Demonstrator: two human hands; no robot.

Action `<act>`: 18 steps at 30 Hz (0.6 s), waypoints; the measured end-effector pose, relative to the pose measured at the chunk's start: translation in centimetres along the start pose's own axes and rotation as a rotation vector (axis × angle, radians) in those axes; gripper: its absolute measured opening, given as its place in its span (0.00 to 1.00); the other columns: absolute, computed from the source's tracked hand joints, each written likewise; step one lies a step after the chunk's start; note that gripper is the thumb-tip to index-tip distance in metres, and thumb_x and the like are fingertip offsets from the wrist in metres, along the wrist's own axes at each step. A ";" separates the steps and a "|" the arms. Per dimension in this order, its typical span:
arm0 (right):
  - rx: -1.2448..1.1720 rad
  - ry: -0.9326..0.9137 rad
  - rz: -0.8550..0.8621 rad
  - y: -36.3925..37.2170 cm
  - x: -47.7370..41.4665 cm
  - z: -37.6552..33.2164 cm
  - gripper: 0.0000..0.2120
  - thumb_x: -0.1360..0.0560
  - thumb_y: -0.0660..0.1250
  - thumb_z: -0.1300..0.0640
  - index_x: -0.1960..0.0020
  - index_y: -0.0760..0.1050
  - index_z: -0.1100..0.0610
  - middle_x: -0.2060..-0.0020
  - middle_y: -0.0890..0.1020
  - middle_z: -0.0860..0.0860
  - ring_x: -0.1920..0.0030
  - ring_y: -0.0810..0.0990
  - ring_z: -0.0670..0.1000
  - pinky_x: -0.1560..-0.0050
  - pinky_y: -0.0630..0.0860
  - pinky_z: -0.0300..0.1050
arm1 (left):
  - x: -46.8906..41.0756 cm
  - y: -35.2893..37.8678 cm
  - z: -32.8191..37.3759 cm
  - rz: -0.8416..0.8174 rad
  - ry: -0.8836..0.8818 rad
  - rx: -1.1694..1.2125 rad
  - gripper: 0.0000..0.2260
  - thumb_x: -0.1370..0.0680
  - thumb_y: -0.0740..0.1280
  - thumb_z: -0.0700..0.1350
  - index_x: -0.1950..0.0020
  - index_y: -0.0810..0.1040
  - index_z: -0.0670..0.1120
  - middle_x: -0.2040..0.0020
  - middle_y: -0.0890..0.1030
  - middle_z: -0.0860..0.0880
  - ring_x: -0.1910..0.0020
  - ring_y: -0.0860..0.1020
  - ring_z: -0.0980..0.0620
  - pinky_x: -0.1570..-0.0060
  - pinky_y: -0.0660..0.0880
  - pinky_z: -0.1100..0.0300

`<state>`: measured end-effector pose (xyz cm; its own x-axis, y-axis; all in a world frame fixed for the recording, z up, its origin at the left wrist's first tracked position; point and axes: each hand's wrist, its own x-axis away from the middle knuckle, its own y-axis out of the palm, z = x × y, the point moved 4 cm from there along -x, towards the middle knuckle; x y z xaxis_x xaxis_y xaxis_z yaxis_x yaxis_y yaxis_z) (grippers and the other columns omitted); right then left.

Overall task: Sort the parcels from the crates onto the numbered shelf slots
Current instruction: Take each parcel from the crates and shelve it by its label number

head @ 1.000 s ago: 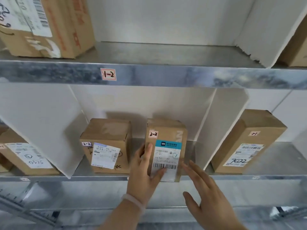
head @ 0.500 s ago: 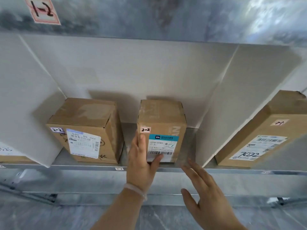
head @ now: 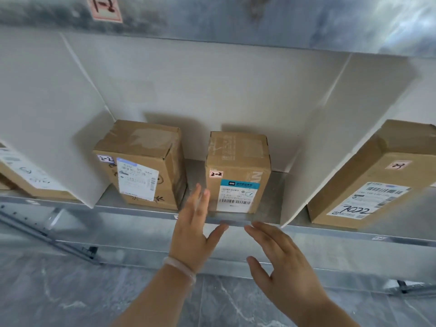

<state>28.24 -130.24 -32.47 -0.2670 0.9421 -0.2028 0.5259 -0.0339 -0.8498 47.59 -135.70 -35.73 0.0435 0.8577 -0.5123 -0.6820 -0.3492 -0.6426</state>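
A narrow cardboard parcel [head: 238, 171] tagged 2-2, with a blue and white label, stands upright on the metal shelf [head: 266, 201] in the middle slot. Left of it stands a wider parcel [head: 144, 164], also tagged 2-2. My left hand [head: 194, 230] hovers in front of the gap between them, fingers straight and blurred, holding nothing. My right hand [head: 283, 263] is lower and to the right, in front of the shelf's front edge, fingers spread and empty.
White divider boards [head: 335, 142] wall the slot on both sides. A long parcel [head: 368, 180] marked 7022 lies in the slot to the right, another labelled parcel [head: 26, 178] at far left. The upper shelf edge carries a 1-2 tag [head: 105, 8]. Grey marbled floor lies below.
My left hand has come off the narrow parcel and pulled back toward me. The parcel stays standing on the shelf. The view has dropped lower and closer.
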 end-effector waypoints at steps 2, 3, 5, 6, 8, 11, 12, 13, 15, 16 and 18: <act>0.035 -0.057 -0.039 0.2 -0.6 -1.9 0.27 0.28 0.70 0.47 0.30 0.69 0.44 0.32 0.73 0.43 0.34 0.74 0.47 0.36 0.67 0.41 | 1.7 -2.7 0.2 -0.019 -0.023 -0.081 0.31 0.24 0.65 0.58 0.24 0.61 0.49 0.27 0.70 0.43 0.31 0.72 0.44 0.37 0.74 0.48; 0.049 -0.094 -0.076 0.5 -1.0 -3.1 0.28 0.27 0.68 0.45 0.29 0.68 0.44 0.31 0.72 0.43 0.33 0.72 0.47 0.35 0.65 0.41 | 2.6 -4.5 0.2 -0.019 -0.039 -0.125 0.29 0.24 0.65 0.58 0.26 0.64 0.49 0.28 0.72 0.43 0.33 0.74 0.43 0.40 0.76 0.46; 0.066 -0.185 -0.200 1.8 -1.8 -5.9 0.29 0.25 0.63 0.40 0.26 0.60 0.41 0.26 0.64 0.42 0.27 0.62 0.46 0.29 0.59 0.43 | 4.7 -8.7 -0.1 0.003 -0.086 -0.211 0.26 0.24 0.65 0.57 0.28 0.68 0.50 0.31 0.74 0.44 0.36 0.76 0.43 0.42 0.77 0.45; 0.068 -0.239 -0.254 2.6 -2.0 -7.5 0.30 0.24 0.61 0.38 0.25 0.57 0.40 0.24 0.59 0.41 0.25 0.57 0.46 0.26 0.55 0.45 | 5.8 -11.1 -0.3 0.021 -0.114 -0.266 0.25 0.24 0.65 0.57 0.29 0.70 0.49 0.31 0.75 0.45 0.36 0.76 0.43 0.41 0.77 0.45; 0.066 -0.359 -0.312 3.8 -2.3 -11.1 0.31 0.24 0.59 0.36 0.24 0.53 0.39 0.23 0.54 0.41 0.23 0.51 0.46 0.24 0.51 0.47 | 8.3 -16.2 -0.5 0.054 -0.178 -0.391 0.24 0.24 0.65 0.57 0.30 0.73 0.48 0.31 0.75 0.45 0.35 0.76 0.42 0.41 0.76 0.44; 0.005 -0.550 -0.344 5.0 -2.1 -18.4 0.32 0.24 0.60 0.38 0.23 0.54 0.41 0.23 0.54 0.42 0.23 0.49 0.48 0.25 0.48 0.46 | 12.5 -23.9 -0.3 0.096 -0.273 -0.589 0.25 0.26 0.66 0.57 0.32 0.75 0.48 0.32 0.76 0.43 0.36 0.77 0.39 0.43 0.76 0.41; -0.004 -0.616 -0.355 5.4 -1.6 -21.0 0.33 0.24 0.60 0.38 0.23 0.53 0.42 0.23 0.54 0.43 0.23 0.48 0.48 0.25 0.46 0.46 | 14.1 -26.4 0.0 0.103 -0.310 -0.649 0.26 0.27 0.67 0.57 0.32 0.76 0.48 0.33 0.76 0.42 0.37 0.77 0.39 0.43 0.76 0.41; -0.002 -0.685 -0.360 5.8 -1.0 -23.6 0.34 0.25 0.60 0.37 0.23 0.52 0.42 0.22 0.53 0.44 0.23 0.47 0.48 0.25 0.45 0.45 | 15.7 -28.7 0.3 0.103 -0.352 -0.707 0.27 0.29 0.70 0.58 0.33 0.77 0.48 0.33 0.77 0.42 0.37 0.77 0.38 0.43 0.76 0.40; 0.020 -0.824 -0.371 6.6 1.0 -28.6 0.37 0.26 0.59 0.36 0.22 0.48 0.42 0.22 0.51 0.45 0.22 0.46 0.49 0.25 0.41 0.44 | 19.3 -32.8 1.4 0.087 -0.454 -0.801 0.31 0.34 0.77 0.58 0.34 0.79 0.49 0.34 0.77 0.42 0.36 0.77 0.38 0.42 0.75 0.38; 0.038 -0.889 -0.376 6.9 2.2 -30.9 0.38 0.26 0.59 0.35 0.22 0.46 0.42 0.22 0.51 0.46 0.22 0.45 0.49 0.25 0.39 0.44 | 21.2 -34.6 2.1 0.086 -0.508 -0.830 0.33 0.37 0.79 0.58 0.34 0.79 0.49 0.34 0.78 0.43 0.36 0.77 0.39 0.41 0.74 0.37; 0.054 -0.991 -0.373 7.5 4.9 -35.5 0.40 0.27 0.58 0.34 0.22 0.44 0.42 0.22 0.50 0.46 0.23 0.44 0.49 0.26 0.37 0.44 | 25.3 -38.3 3.8 0.123 -0.590 -0.882 0.35 0.38 0.80 0.58 0.34 0.79 0.51 0.33 0.78 0.44 0.35 0.77 0.40 0.41 0.74 0.36</act>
<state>59.51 -113.99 -22.55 -0.9563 0.2035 -0.2101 0.2448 0.1637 -0.9556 72.09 -99.19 -21.90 -0.5114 0.7624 -0.3965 0.1219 -0.3924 -0.9117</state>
